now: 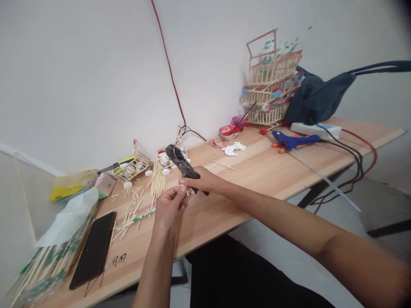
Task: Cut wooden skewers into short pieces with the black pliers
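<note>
My right hand (210, 179) is wrapped round the handle of a black plier-like hand tool (180, 161), whose rounded head points up and to the left. Just below it, my left hand (169, 204) pinches thumb and finger together; whatever sits between them is too small to make out. The two hands nearly touch above the wooden table (221, 209). To their left lie a bundle of thin wooden sticks (158, 179) and scattered short cut pieces (136, 201). A stick in a green-printed wrapper (144, 214) lies beside the left hand.
Small stick-built carts (136, 163) holding bottles stand at the back. Stacked stick baskets (272, 81) rise at right, beside a dark bag (321, 96). A blue glue gun (295, 140), a red paint bowl (229, 131), a phone (93, 250) and wrapped sticks (54, 261) lie around.
</note>
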The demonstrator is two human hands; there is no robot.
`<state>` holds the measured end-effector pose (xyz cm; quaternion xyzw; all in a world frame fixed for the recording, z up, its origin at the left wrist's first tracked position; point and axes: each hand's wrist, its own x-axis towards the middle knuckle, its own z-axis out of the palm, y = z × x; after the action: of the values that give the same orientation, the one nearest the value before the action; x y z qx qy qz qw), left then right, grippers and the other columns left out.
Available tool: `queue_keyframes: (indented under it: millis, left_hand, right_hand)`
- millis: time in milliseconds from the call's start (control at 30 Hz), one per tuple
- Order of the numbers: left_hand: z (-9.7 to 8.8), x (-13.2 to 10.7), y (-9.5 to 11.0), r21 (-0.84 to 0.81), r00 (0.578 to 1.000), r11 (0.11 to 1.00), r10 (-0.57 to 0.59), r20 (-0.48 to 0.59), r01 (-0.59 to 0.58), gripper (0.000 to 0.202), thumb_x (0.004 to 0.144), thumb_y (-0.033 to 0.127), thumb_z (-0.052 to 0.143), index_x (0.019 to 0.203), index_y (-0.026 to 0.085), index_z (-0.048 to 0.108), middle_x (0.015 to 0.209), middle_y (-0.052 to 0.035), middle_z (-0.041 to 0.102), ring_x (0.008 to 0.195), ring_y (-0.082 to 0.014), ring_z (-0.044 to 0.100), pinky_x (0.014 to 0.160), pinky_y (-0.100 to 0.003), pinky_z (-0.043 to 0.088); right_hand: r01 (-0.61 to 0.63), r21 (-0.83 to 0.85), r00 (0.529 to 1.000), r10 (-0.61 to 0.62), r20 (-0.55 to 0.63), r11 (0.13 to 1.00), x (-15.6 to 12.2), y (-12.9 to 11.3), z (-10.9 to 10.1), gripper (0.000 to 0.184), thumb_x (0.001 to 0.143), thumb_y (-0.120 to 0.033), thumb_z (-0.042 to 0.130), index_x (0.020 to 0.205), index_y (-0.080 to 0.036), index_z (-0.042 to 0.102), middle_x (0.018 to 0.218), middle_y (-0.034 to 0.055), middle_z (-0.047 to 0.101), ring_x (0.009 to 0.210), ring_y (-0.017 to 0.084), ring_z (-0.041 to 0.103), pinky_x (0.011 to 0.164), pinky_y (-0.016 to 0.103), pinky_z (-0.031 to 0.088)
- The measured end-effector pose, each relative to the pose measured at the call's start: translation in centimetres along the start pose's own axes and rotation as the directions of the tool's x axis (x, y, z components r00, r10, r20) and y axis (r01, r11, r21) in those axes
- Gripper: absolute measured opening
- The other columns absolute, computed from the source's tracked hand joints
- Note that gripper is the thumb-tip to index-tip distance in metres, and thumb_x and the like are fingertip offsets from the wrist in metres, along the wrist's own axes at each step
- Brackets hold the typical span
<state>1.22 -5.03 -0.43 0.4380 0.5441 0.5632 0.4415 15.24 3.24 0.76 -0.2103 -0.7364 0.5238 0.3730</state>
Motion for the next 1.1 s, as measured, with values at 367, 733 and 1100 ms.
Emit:
queue_keyframes:
  millis: [367, 733, 1100]
  left_hand:
    - [0.0, -0.8, 0.2, 0.027, 0.999, 0.999, -0.035, 0.020, 0.035, 0.036, 0.063, 0.048, 0.075, 0.059, 0.015, 0.061, 0.053, 0.0025, 0.051, 0.048, -0.0076, 0.042, 0.049, -0.021, 0.032]
    - [-8.0, -2.4, 0.2, 0.982, 0.912, 0.151, 0.407, 0.042, -0.113, 0.026, 0.083, 0.026, 0.047, 0.087, 0.017, 0.071, 0.093, -0.0124, 0.067, 0.090, -0.0289, 0.056, 0.082, -0.039, 0.041]
    - [-9.5, -3.6, 2.0, 0.987, 0.813, -0.103, 0.561, 0.157, -0.120, 0.030, 0.091, 0.024, 0.037, 0.097, 0.016, 0.066, 0.092, -0.0131, 0.068, 0.094, -0.0301, 0.055, 0.080, -0.040, 0.038]
  right_hand:
    - [-0.036, -0.185, 0.999, 0.042, 0.030, 0.982, -0.2, 0.2, 0.0, 0.027, 0.080, -0.041, 0.059, 0.070, -0.017, 0.050, 0.056, -0.0042, 0.048, 0.051, 0.009, 0.046, 0.048, 0.020, 0.035]
    - [0.039, -0.191, 0.999, -0.040, 0.000, 0.981, 0.0, 1.0, 0.0, 0.032, 0.080, -0.047, 0.058, 0.070, -0.018, 0.050, 0.064, -0.0030, 0.049, 0.061, 0.011, 0.046, 0.058, 0.022, 0.036]
    - [-0.022, -0.196, 0.991, -0.005, -0.136, 0.980, 0.1, 1.4, -0.3, 0.034, 0.080, -0.048, 0.058, 0.068, -0.017, 0.053, 0.065, -0.0001, 0.054, 0.062, 0.013, 0.051, 0.057, 0.023, 0.037]
